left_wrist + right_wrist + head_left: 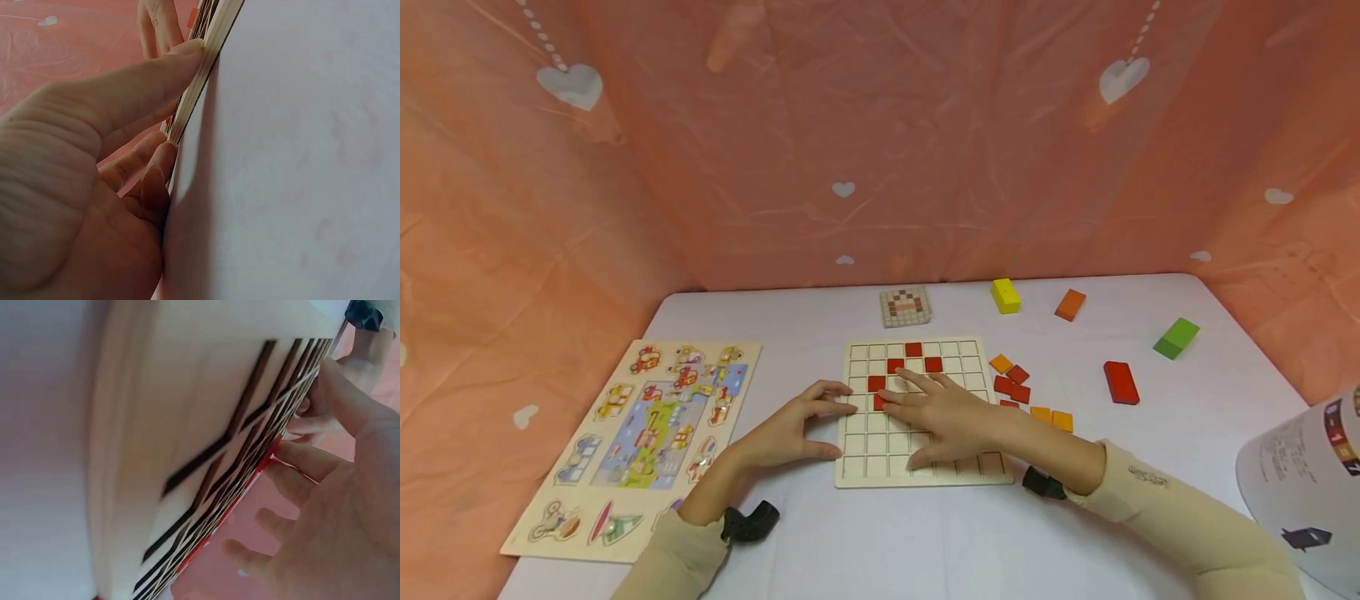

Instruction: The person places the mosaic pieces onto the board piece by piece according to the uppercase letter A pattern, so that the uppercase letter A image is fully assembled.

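A person's two hands work at a board lying in the middle of the desk. The left hand touches the board's left edge, its grip wide and holding nothing; the right hand, its grip likewise spread and clasping nothing, reaches across, fingers touching a red tile. The layout looks partly done: five red tiles show on the board, many cells are bare, and others are hidden by the hand. Beside it lie four red tiles, one partly covered, and three orange tiles. Around them: one card, four blocks, one puzzle, one tub.
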Motion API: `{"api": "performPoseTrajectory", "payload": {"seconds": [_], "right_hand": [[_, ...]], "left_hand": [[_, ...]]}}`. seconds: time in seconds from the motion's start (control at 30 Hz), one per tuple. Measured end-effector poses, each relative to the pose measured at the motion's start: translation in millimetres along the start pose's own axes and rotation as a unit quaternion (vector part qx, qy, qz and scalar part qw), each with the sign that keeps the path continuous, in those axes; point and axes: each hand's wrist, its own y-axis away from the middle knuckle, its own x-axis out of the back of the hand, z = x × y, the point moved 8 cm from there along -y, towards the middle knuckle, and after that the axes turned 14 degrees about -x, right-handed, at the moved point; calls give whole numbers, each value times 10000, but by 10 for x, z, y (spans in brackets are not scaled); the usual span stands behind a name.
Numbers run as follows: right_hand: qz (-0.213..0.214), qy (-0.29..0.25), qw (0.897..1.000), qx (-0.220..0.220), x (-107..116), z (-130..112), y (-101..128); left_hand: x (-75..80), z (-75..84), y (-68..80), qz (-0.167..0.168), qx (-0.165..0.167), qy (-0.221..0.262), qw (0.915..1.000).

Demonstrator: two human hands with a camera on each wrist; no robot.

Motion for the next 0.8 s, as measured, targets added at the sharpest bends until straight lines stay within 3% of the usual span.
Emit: {"api": "performPoseTrajectory", "payload": {"seconds": [0.27,0.43,0.53,0.67,0.8], "right_hand": [[-139,-95,9999,-1,-28,-51,-27],[58,-793,9968,-71,57,133,68],[206,-1562,9872,-255,144,378,189],[343,-2475,9659,-682,214,787,379],[529,-2765,9541,-1024,219,1130,558]], "left_hand": [[2,6,1,3,15,21,10000],[-6,8,-1,24,62,56,10000],[-10,9,-3,30,68,69,9999],[-7,11,-3,41,59,59,10000],[4,11,3,55,53,48,10000]]}}
